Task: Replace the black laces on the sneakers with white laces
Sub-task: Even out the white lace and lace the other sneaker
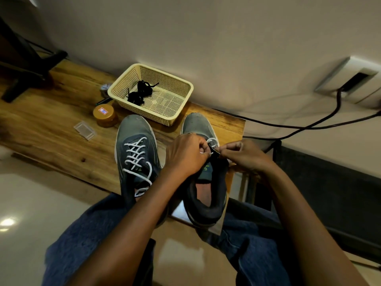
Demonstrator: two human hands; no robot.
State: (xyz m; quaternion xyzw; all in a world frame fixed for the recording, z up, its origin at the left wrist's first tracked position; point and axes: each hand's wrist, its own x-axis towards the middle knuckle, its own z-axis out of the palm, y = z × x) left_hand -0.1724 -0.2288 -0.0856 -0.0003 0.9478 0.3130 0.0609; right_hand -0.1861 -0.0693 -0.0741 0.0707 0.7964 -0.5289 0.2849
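Two grey sneakers stand on a wooden table (51,129). The left sneaker (135,145) is fully threaded with a white lace (137,157). On the right sneaker (204,182) only a short stretch of white lace (213,141) shows near the toe. My left hand (185,155) pinches that lace above the sneaker's eyelets. My right hand (243,153) pinches the eyelet edge of the upper right beside it. The fingertips of both hands nearly meet. Black laces (140,92) lie bunched in a cream plastic basket (181,100) behind the sneakers.
An orange-lidded jar (105,115), a small clear plastic box (85,130) and small items stand left of the basket. Black cables (309,125) run from a wall socket (354,79) at the right. A dark stand (26,67) sits far left. My jeans-clad knees (86,234) are below the table edge.
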